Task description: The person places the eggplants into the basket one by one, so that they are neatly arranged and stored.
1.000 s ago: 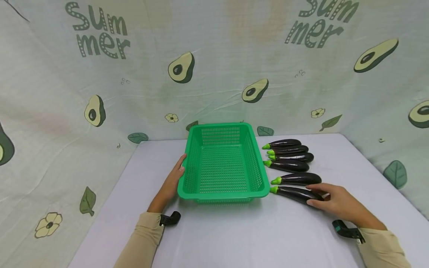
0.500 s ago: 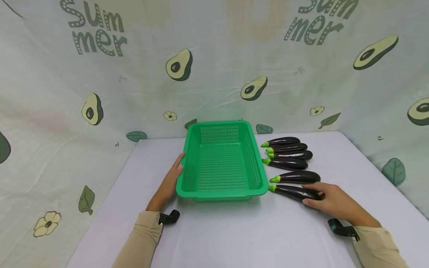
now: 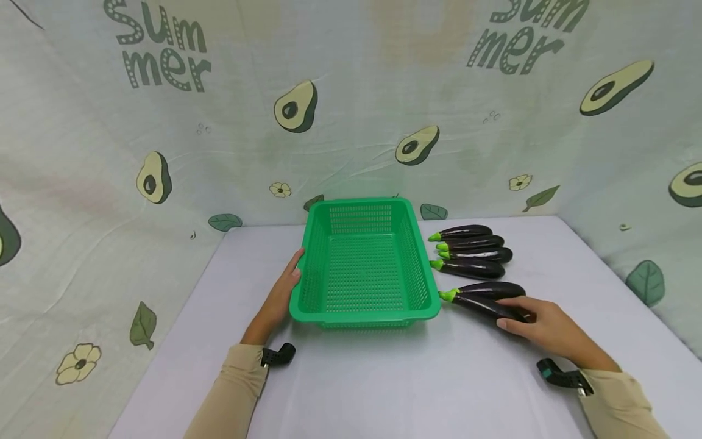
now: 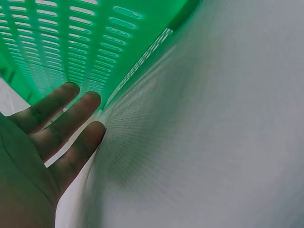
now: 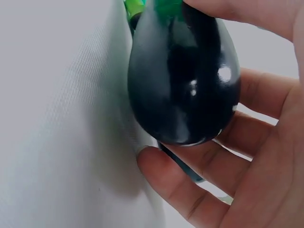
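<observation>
A green plastic basket (image 3: pixel 364 318) with slotted walls stands mid-table, with nothing inside it. My left hand (image 3: pixel 275 303) rests against its left side, fingers reaching along the outer wall (image 4: pixel 71 42); in the left wrist view they look straight and slightly spread. Right of the basket, my right hand (image 3: pixel 551 326) grips the thick end of a dark eggplant (image 3: pixel 478 303), thumb on one side and fingers on the other. Its rounded end (image 5: pixel 183 85) fills the right wrist view. The green stem end points toward the basket and overlaps another eggplant (image 3: pixel 496 289) lying just behind.
Several more eggplants (image 3: pixel 473 269) lie in a row at the back right, stems toward the basket. A white cloth covers the table (image 3: pixel 351 384). A printed fabric backdrop (image 3: pixel 351 91) rises behind the table's back edge.
My right hand has closed on the nearest eggplant, whose stem end has shifted back and up over the one behind. The left hand and basket stay put.
</observation>
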### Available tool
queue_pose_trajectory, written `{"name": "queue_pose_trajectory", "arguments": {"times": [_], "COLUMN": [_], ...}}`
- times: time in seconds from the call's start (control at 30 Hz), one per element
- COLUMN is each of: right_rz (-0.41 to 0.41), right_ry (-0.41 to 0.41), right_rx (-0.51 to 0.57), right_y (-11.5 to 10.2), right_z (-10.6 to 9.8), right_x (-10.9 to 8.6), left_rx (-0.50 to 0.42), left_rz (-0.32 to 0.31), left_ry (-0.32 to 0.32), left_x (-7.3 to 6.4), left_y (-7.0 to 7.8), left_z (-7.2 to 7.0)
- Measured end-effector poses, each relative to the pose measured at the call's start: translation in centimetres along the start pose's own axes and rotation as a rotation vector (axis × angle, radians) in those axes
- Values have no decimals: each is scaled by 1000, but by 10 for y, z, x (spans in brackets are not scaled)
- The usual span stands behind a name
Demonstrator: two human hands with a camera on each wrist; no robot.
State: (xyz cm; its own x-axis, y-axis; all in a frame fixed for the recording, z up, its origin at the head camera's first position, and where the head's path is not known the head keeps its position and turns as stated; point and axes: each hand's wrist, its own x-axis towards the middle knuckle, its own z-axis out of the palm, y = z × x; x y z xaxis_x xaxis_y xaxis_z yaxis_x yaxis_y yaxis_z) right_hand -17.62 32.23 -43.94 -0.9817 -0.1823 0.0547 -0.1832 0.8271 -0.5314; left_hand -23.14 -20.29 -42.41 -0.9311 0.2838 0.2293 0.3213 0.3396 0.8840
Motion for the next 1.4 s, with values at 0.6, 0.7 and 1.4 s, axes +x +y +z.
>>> {"name": "queue_pose_trajectory", "arguments": {"times": [0.6,0.7,1.4], "right_rz": [35,41,-7], "right_ry": [44,58,219], "right_rx": [81,131,245], "right_y": [-2,-4,-6], "right_z": [5,6,11], "right_x": [3,4,2], "left_rx": [16,22,27], "left_rz": [-8,-11,-5], "left_ry": [3,11,-1], "left_x": [-4,-4,1], "left_y": [3,2,2], "left_z": [2,1,0]}}
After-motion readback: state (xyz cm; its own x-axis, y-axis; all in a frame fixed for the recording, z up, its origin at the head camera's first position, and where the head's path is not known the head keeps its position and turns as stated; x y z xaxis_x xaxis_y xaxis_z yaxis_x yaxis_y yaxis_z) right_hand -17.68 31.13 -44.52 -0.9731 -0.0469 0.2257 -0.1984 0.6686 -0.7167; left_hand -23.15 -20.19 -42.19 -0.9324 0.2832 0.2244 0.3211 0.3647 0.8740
